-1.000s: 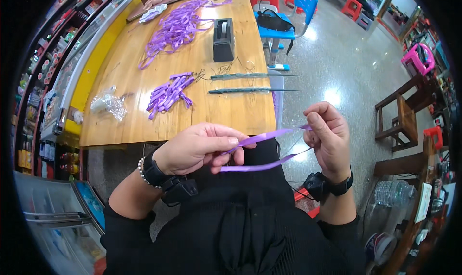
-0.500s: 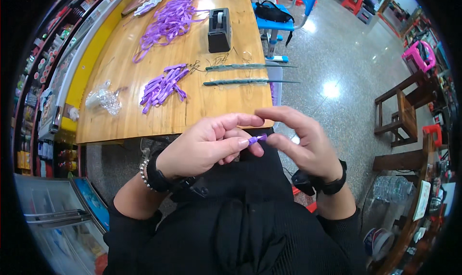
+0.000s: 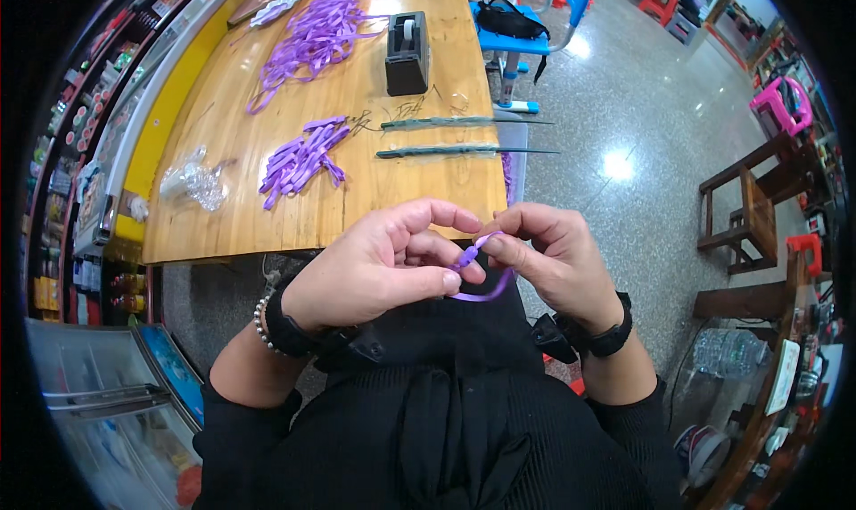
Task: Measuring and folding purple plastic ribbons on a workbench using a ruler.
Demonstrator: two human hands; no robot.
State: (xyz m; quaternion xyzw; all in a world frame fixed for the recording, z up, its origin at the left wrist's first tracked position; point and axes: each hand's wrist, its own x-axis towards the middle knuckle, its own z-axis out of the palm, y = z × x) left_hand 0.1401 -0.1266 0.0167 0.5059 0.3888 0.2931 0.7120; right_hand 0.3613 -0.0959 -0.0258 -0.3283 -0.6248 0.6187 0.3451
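Observation:
In front of my body, just off the table's near edge, a purple ribbon (image 3: 489, 296) runs between my two hands. My left hand (image 3: 374, 265) holds its folded or knotted part between thumb and fingers, with the index finger arched above. My right hand (image 3: 557, 256) pinches the ribbon's other part between thumb and index finger. Below the fingertips the ribbon sags in a loop. Beyond my hands, a small heap of short folded purple ribbon pieces (image 3: 305, 158) lies on the wooden table (image 3: 214, 234).
A large tangle of purple ribbon (image 3: 316, 33) lies farther back, beside a black tape dispenser (image 3: 407, 55). Two thin dark green rods (image 3: 437, 152) stick out past the table's right edge. Crumpled clear plastic (image 3: 198, 185) sits at left. A blue chair (image 3: 513, 42) stands beyond.
My right hand has closed on the ribbon, where its thumb and fingers were apart before. A ribbon loop now shows below my fingers, and the folded part is turned more upright.

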